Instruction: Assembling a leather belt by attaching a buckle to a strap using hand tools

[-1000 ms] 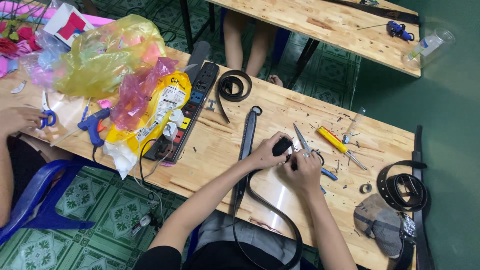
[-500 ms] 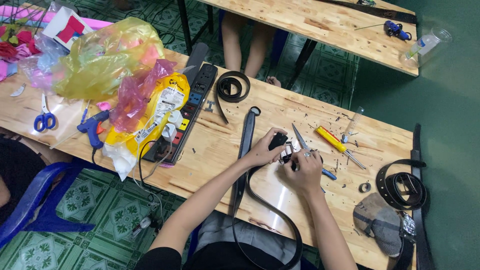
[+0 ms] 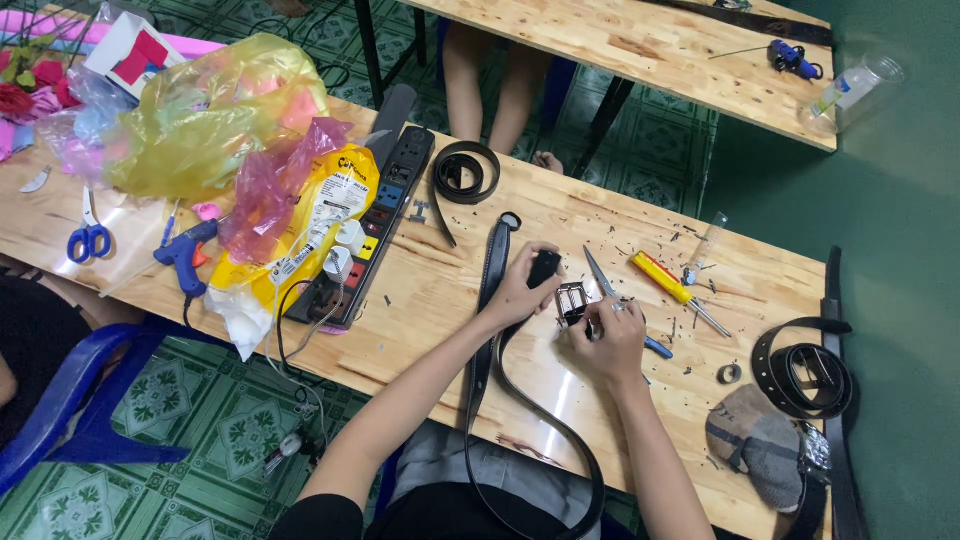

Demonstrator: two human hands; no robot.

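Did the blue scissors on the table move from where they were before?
No. The blue scissors lie at the same spot left of the blue glue gun; a second ago another person's hand rested on them, and it is gone now.

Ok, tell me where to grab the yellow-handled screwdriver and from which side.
Probably best to grip the yellow-handled screwdriver by its thick yellow handle, coming down from above on the upper-left end. It lies flat on the table, slanted, and its thin metal shaft points down-right, away from the right hand.

light: bright, even | shadows: soft | glare: table point(image 3: 560, 395) sheen | focus: sharp, edges perhaps slightly stretched
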